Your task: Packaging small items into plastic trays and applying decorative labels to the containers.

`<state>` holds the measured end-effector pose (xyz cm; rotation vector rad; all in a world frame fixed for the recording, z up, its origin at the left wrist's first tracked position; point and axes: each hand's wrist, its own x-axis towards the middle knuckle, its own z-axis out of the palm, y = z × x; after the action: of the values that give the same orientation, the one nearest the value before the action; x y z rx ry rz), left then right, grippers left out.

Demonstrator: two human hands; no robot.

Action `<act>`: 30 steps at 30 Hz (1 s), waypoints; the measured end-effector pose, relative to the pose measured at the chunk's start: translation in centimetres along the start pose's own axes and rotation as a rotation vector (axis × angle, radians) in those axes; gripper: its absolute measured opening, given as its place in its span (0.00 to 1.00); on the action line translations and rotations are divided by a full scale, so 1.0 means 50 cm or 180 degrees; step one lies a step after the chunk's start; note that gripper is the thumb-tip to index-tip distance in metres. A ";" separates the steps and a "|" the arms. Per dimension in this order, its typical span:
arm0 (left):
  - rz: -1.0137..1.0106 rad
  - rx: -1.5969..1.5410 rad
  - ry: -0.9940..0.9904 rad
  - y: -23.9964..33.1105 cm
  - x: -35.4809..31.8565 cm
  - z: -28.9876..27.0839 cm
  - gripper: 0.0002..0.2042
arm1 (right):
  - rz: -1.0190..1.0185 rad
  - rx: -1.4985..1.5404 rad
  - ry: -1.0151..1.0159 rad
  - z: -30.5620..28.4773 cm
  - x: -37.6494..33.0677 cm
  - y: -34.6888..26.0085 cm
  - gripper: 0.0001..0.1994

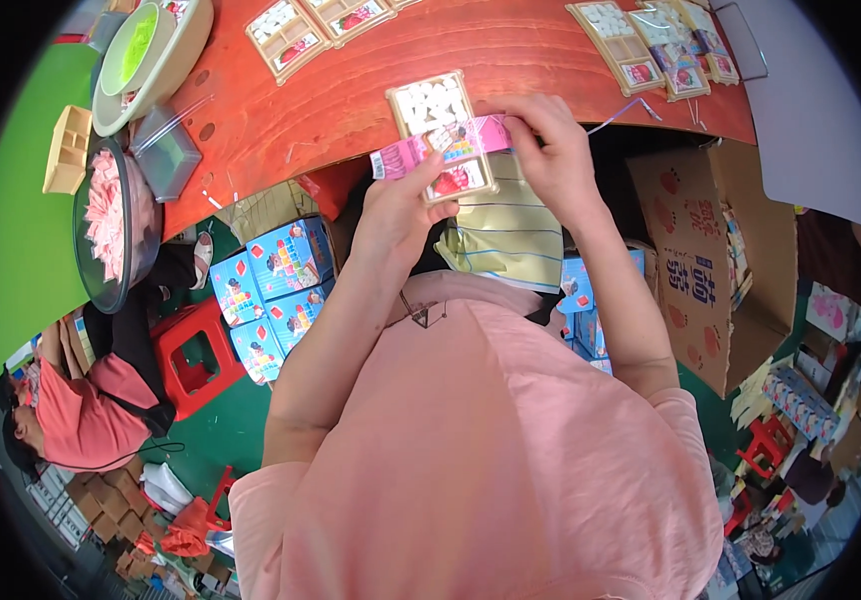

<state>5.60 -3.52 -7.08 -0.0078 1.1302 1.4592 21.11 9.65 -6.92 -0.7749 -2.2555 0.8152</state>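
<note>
**Both hands on the pink sleeve and tray**

Head view: You hold a small beige tray (438, 112) of white pieces above the near edge of the red-brown table (351, 90), with a pink printed paper sleeve (441, 146) lying across its middle. Your left hand (398, 205) comes up from below and pinches the sleeve's left part between thumb and fingers, closed on it. Your right hand (549, 150) grips the sleeve's right end, fingers curled shut over it at the tray's right edge. The tray tilts slightly, its lower end showing a red picture just below the sleeve.

Farther along the table lie more filled trays (289, 38), and another group (651, 45) sits to the right. To your left a glass bowl (111, 225) holds pink pieces, near a clear plastic box (169, 150) and a green bowl (136, 45). Under the table stand blue printed cartons (276, 290), a red stool (191, 360) and a brown cardboard box (711, 270). Another person in a pink top (81, 410) sits at the lower left.
</note>
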 end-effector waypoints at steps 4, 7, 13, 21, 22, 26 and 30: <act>0.0235 0.0001 -0.0619 0.000 -0.036 -0.006 0.13 | 0.1103 0.2178 0.0425 0.029 -0.033 0.003 0.07; 0.0333 0.0035 -0.0742 -0.011 -0.040 0.014 0.11 | 0.1322 0.3236 0.0429 0.052 -0.045 -0.006 0.07; 0.0641 0.0428 -0.0596 -0.025 -0.047 0.036 0.11 | 0.1679 0.4005 0.0243 0.048 -0.061 -0.015 0.13; 0.0891 0.0946 -0.0439 -0.010 -0.044 0.047 0.19 | 0.1533 0.4765 0.0033 0.010 -0.094 -0.064 0.18; 0.0895 0.0950 -0.0435 -0.010 -0.044 0.051 0.19 | 0.1578 0.4046 0.0235 0.015 -0.101 -0.076 0.18; 0.1834 0.1311 0.0354 -0.025 -0.039 0.052 0.28 | 0.1356 0.2997 0.0739 0.018 -0.107 -0.111 0.16; 0.3154 0.1949 0.0569 -0.018 -0.073 0.055 0.22 | -0.0337 0.1636 0.0944 0.008 -0.094 -0.119 0.12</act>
<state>8.88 -4.78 -4.03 0.9860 1.8222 1.8923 21.97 2.48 -4.59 -0.4889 -1.7034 1.0879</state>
